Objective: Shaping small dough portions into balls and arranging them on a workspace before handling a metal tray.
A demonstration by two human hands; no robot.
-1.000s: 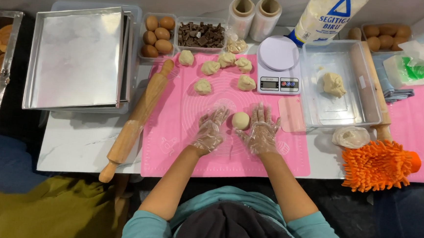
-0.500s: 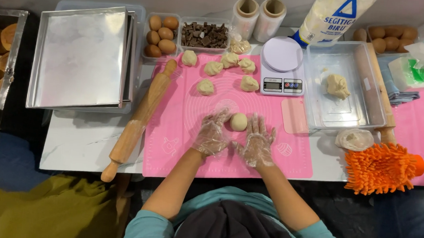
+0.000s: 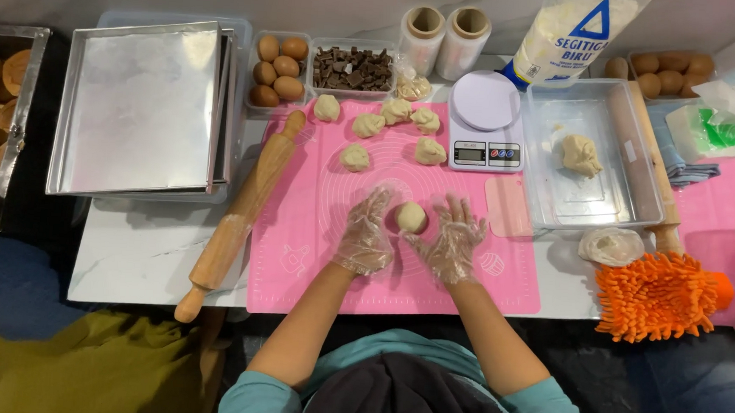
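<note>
**Head view: both gloved hands cupped around one dough ball**

Your left hand (image 3: 366, 236) and right hand (image 3: 453, 243), both in thin clear gloves, sit on either side of a round dough ball (image 3: 411, 217) on the pink mat (image 3: 313, 254). The fingers of both hands are open and curved, not closed on anything; the left ones touch the ball's side, and the right ones lie just beside it, spread wide.

Taking the dough ball as your landmark: six rougher dough pieces (image 3: 355, 156) lie beyond it on the same mat. A kitchen scale (image 3: 484, 120) stands beyond it and to the right. A clear plastic tub (image 3: 548, 179) with a lump of dough (image 3: 581, 154) in it sits well to the right, and an orange mitt (image 3: 656, 296) lies farther right and nearer you. A wooden rolling pin (image 3: 240, 209) lies at a slant to the left, half on the white table (image 3: 135, 252). A stack of metal trays (image 3: 142, 109) sits far left and beyond, with a tub of brown eggs (image 3: 275, 72) next to it.
</note>
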